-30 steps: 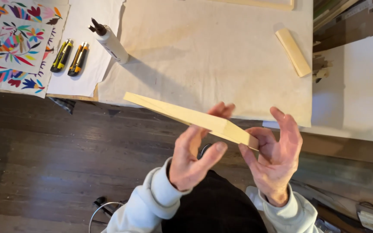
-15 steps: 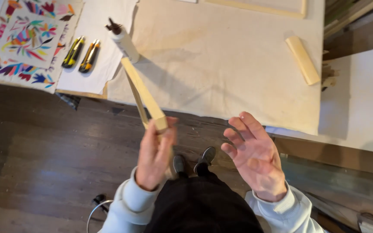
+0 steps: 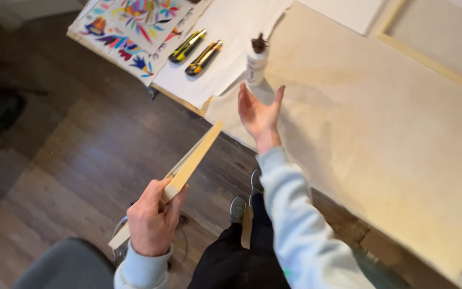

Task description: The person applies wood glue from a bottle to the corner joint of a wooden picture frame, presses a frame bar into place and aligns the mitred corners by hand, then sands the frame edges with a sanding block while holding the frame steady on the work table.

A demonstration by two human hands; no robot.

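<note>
left hand has its grip wrapped round a long pale wooden strip, which sits off the table over the dark floor, long axis running up and to the right toward the table edge. right hand is out ahead, fingers spread wide and holding nothing, palm turned toward the white glue bottle. that bottle stands upright on the canvas-covered table, just beyond the fingertips, near but apart. so the right hand is the nearer one by far; the left is well apart, busy with the strip. two yellow utility knives lie further left.
</note>
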